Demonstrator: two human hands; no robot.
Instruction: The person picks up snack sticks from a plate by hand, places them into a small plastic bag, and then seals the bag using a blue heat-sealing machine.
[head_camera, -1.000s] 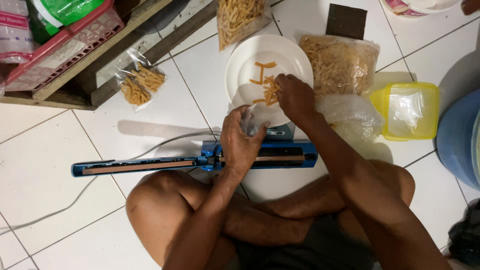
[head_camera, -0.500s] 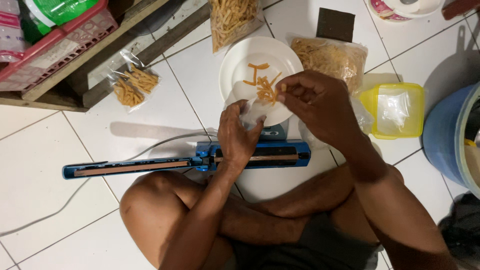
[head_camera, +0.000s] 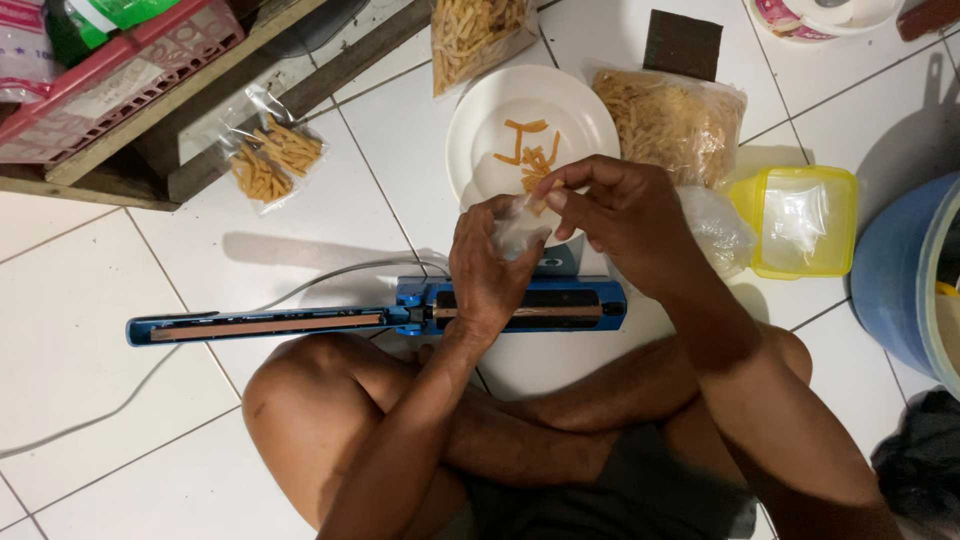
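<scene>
The person sits cross-legged on the tiled floor with a blue heat sealer (head_camera: 380, 315) lying just in front of the knees. Just beyond the sealer, the left hand (head_camera: 487, 265) is curled closed around a small clear plastic bag (head_camera: 520, 228), holding its mouth upward so it can take food. The right hand (head_camera: 622, 222) has its fingertips pinched together right at the bag's opening, apparently on a snack stick, though the piece itself is too small to make out. Directly beyond the sealer sits a white plate (head_camera: 580, 110) with a few orange sticks, near enough for picking. Two larger bags of sticks (head_camera: 665, 115) flank the plate, a yellow lidded box (head_camera: 797, 220) lies right of the sealer, and a filled small packet (head_camera: 270, 155) rests beyond its left end.
</scene>
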